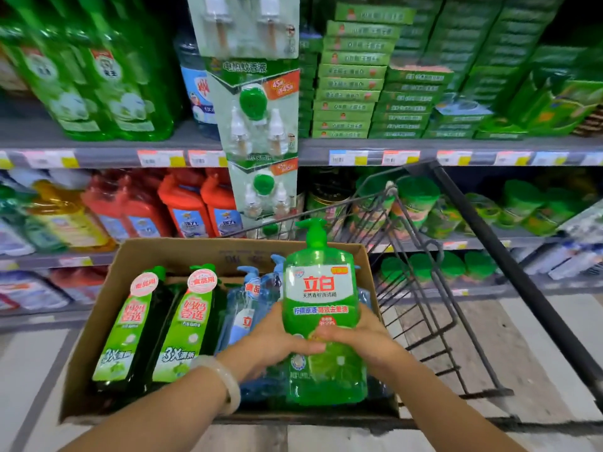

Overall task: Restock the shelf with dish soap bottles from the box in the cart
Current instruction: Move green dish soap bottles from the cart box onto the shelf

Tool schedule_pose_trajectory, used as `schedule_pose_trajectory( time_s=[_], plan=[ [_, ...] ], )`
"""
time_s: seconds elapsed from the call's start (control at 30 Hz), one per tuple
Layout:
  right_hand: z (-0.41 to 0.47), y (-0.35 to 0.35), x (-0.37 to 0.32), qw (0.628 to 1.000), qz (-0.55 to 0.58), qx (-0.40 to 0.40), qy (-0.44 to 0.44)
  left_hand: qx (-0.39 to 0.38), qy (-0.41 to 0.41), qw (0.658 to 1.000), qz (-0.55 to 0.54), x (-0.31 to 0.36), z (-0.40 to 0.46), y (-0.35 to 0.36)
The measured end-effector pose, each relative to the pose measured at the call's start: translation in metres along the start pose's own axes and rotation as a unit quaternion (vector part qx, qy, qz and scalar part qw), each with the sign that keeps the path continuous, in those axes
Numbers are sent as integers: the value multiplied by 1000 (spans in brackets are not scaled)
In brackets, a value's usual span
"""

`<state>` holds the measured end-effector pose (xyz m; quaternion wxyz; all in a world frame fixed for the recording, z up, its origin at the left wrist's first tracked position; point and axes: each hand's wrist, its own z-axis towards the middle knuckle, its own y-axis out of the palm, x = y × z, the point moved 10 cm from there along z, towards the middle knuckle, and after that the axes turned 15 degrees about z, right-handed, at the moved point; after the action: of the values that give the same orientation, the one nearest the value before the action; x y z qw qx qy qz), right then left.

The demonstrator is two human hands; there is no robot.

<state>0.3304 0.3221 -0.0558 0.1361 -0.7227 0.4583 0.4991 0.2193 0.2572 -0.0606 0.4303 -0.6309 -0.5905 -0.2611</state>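
A green pump bottle of dish soap (321, 298) stands upright over the right side of the cardboard box (101, 308). My left hand (274, 340) grips its left flank and my right hand (359, 337) grips its right flank, fingers meeting across the lower label. Inside the box lie two dark green squeeze bottles (130, 327) and blue pump bottles (241, 311), partly hidden behind my hands. The box sits in a black wire cart (456, 288).
Shelves run across the view: tall green bottles (98, 76) on the upper left shelf (98, 154), red bottles (182, 207) below, stacked green boxes (352, 79) upper right. A hanging strip of mosquito repellent packs (257, 109) divides them. Tiled floor lies below.
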Motion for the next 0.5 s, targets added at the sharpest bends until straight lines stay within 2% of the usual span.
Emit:
schedule_pose_trajectory(
  time_s=[0.23, 0.5],
  plan=[
    [2, 95, -66, 988, -50, -124, -75, 125, 75, 989, 39, 34, -48, -95],
    [-15, 298, -70, 958, -111, -229, -135, 280, 100, 952, 65, -8, -178, -258]
  ],
)
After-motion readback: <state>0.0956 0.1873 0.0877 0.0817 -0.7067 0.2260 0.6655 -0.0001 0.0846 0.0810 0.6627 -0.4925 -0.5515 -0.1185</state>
